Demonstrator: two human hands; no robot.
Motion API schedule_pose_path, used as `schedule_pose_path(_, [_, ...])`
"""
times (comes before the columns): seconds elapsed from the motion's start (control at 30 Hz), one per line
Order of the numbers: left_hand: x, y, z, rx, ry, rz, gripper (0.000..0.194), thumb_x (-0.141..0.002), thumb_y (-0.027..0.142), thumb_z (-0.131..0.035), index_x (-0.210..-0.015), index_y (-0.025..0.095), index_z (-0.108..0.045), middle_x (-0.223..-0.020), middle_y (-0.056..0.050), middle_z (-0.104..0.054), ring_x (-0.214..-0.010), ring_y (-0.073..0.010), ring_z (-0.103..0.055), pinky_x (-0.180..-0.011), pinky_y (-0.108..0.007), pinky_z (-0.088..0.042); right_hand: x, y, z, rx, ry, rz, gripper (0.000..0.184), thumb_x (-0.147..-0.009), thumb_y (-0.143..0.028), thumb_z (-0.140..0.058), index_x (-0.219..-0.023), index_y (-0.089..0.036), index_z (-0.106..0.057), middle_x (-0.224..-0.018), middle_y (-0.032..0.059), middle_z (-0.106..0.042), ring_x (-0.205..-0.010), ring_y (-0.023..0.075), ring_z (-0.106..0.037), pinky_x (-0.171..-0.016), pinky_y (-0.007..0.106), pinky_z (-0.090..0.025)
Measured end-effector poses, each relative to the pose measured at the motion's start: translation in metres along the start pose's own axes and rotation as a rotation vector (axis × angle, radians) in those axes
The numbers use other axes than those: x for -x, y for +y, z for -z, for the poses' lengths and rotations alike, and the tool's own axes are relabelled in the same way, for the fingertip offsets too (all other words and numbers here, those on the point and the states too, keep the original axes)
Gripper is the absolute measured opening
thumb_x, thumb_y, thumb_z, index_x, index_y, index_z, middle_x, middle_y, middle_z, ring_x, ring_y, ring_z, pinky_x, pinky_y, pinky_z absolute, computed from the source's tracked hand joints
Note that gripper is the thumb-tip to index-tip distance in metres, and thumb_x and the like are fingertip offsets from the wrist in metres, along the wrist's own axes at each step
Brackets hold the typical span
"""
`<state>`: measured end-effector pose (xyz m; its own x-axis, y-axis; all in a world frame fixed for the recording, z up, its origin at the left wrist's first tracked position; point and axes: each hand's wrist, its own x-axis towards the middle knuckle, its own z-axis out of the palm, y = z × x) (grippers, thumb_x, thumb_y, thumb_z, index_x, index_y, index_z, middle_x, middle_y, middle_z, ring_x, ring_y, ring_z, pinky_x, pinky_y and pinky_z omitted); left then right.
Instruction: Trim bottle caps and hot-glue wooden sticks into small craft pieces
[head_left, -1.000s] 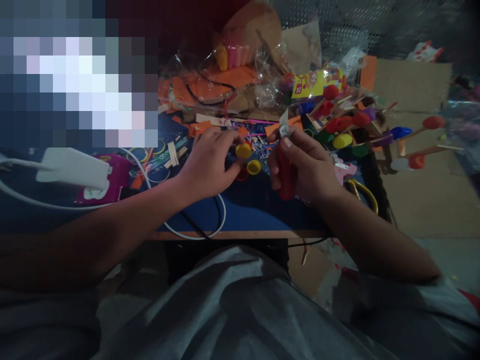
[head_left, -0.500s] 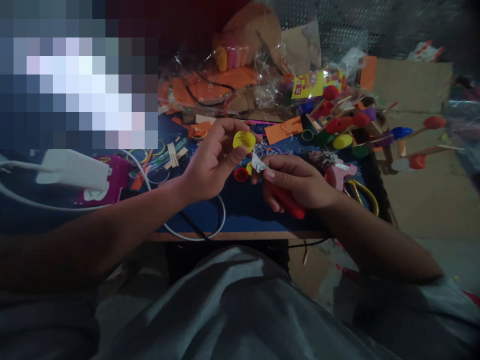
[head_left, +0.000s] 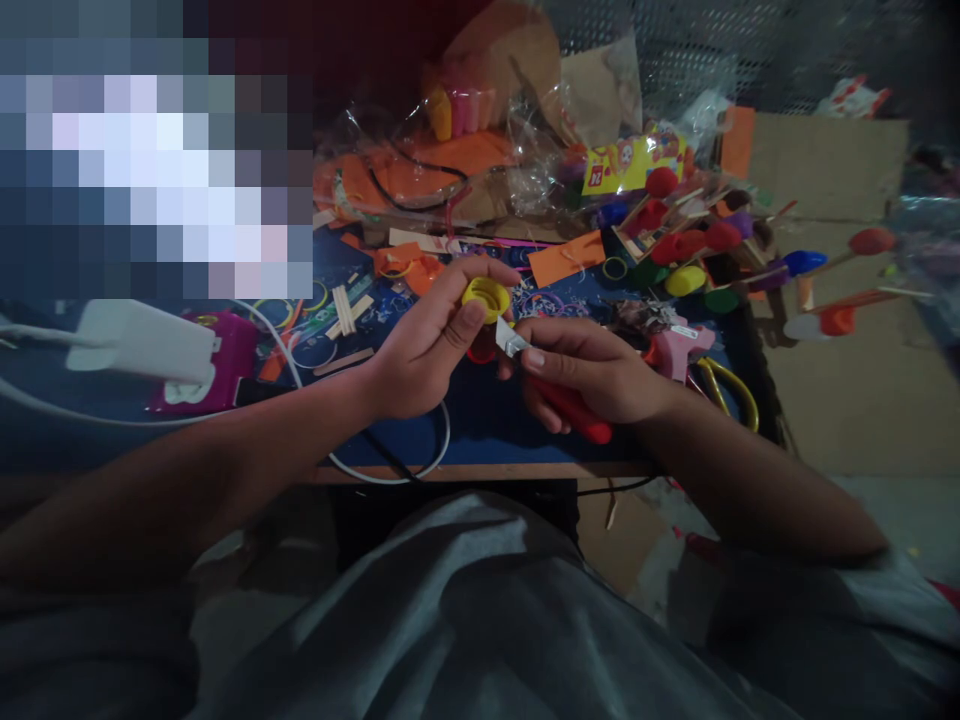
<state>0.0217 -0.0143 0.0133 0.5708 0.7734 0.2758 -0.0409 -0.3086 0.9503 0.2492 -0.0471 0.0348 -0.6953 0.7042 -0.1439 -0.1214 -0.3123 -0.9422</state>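
My left hand pinches a yellow bottle cap between thumb and fingers, lifted just above the blue table. My right hand is closed around a red-handled craft knife. Its short silver blade points left and touches the lower edge of the cap. A red cap lies on the table under the two hands, partly hidden.
Coloured caps on wooden sticks crowd the back right. Orange paper scraps, plastic bags, a pink glue gun and yellow-handled scissors lie around. A white charger with cable sits at left.
My left hand picked the yellow cap off the table and raised it. My right hand lowered the knife and swung its blade from pointing up to pointing left against the cap.
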Motion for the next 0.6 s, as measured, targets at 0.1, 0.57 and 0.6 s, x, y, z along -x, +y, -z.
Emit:
schedule_pose_path(0.1, [0.000,0.000,0.000,-0.050,0.004,0.029,0.060,-0.108,0.080,-0.045,-0.142,0.030,-0.053,-0.112,-0.008,-0.066,-0.081,-0.0189,-0.069,-0.072,-0.036,-0.063,0.000,0.001,0.000,-0.006,-0.007,-0.011,0.037,-0.108,-0.055,-0.071,-0.105,-0.018,-0.065,-0.055,-0.0045,-0.065,-0.041,0.0118,-0.057,-0.040,0.019,-0.043])
schedule_pose_path(0.57, [-0.004,-0.026,0.002,-0.017,-0.125,-0.271,0.059,-0.107,0.061,-0.069,-0.148,0.029,-0.042,-0.116,-0.005,-0.059,-0.078,-0.0098,-0.064,-0.067,-0.024,-0.061,0.000,0.002,-0.001,-0.033,-0.010,-0.037,0.040,-0.107,-0.056,-0.074,-0.102,-0.017,-0.063,-0.056,-0.0038,-0.068,-0.039,0.0100,-0.057,-0.041,0.017,-0.046])
schedule_pose_path(0.6, [-0.004,-0.028,0.003,-0.033,-0.124,-0.277,0.061,-0.105,0.058,-0.074,-0.148,0.030,-0.042,-0.114,-0.004,-0.059,-0.077,-0.0096,-0.064,-0.067,-0.024,-0.061,0.000,0.003,-0.001,-0.035,-0.011,-0.034,0.040,-0.107,-0.055,-0.074,-0.102,-0.017,-0.063,-0.056,-0.0038,-0.068,-0.040,0.0099,-0.057,-0.041,0.017,-0.047])
